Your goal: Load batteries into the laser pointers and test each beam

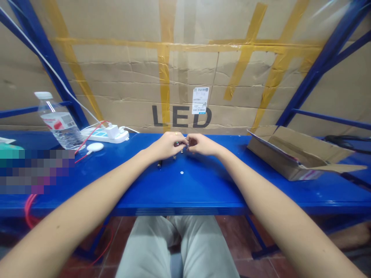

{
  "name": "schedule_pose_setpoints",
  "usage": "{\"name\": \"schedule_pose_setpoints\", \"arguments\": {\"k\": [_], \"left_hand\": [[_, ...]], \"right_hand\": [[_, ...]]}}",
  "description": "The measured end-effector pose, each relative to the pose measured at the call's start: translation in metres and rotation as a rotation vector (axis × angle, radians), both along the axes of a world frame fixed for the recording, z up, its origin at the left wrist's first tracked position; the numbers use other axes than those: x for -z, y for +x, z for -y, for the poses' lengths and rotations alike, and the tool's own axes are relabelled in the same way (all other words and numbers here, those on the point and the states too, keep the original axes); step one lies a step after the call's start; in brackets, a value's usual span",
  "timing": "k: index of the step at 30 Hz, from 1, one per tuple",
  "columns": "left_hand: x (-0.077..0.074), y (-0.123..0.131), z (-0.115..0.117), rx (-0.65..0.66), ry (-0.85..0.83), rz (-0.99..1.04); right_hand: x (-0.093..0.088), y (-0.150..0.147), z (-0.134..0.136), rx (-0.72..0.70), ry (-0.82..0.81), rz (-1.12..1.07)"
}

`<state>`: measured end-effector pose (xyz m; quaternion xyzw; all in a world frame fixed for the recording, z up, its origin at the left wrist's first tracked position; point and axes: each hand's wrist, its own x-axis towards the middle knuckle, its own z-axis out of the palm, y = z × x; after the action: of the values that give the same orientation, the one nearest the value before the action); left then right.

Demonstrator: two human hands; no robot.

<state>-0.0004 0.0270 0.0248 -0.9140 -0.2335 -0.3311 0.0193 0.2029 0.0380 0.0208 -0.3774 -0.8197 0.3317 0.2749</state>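
My left hand (pixel 169 146) and my right hand (pixel 201 144) meet above the middle of the blue table (pixel 185 193), fingertips together. Both are closed in a pinch around a small dark, shiny thing (pixel 187 144), mostly hidden by the fingers and too small to name. A ring sits on a finger of my left hand. Below the hands lie small metallic pieces (pixel 174 157), their kind unclear. A short black stick-like piece (pixel 159 163) rests under my left hand. Nearer to me is a small white round spot (pixel 182 172) on the tabletop.
At left stand a plastic water bottle (pixel 59 121) and a white power strip (pixel 120 136) with a charger, red cable and white puck (pixel 95 147). An open cardboard box (pixel 272 156) sits at right. Behind rises a large taped carton (pixel 130 85) between blue frame posts (pixel 321 61).
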Motion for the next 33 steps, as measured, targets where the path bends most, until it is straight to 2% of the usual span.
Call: {"name": "schedule_pose_setpoints", "arguments": {"k": [5, 9, 12, 16, 19, 24, 26, 30, 33], "left_hand": [[0.001, -0.004, -0.004, -0.093, -0.082, 0.001], [0.007, -0.013, -0.016, -0.191, -0.116, -0.154], [0.015, -0.019, -0.027, -0.157, -0.213, -0.242], [0.024, -0.020, -0.036, -0.097, -0.285, -0.239], [0.024, -0.018, -0.034, -0.100, -0.314, -0.180], [0.017, -0.017, -0.024, -0.195, -0.456, -0.173], [0.013, -0.015, -0.020, -0.191, -0.409, -0.099], [0.006, -0.005, -0.011, -0.118, -0.196, 0.191], [0.004, 0.002, -0.005, -0.050, -0.121, 0.207]], "right_hand": [[-0.001, 0.001, 0.000, 0.002, 0.002, -0.006], [-0.001, 0.001, 0.000, 0.009, 0.027, 0.036], [0.000, 0.001, -0.001, 0.023, 0.056, 0.078], [0.003, 0.001, -0.004, 0.015, 0.066, 0.100], [0.005, 0.002, -0.006, 0.005, 0.085, 0.112], [0.006, 0.002, -0.006, 0.001, 0.091, 0.119], [0.005, 0.002, -0.004, 0.008, 0.072, 0.117], [0.002, 0.001, -0.001, 0.016, 0.015, 0.092], [0.002, 0.000, -0.001, -0.030, -0.046, 0.037]]}}
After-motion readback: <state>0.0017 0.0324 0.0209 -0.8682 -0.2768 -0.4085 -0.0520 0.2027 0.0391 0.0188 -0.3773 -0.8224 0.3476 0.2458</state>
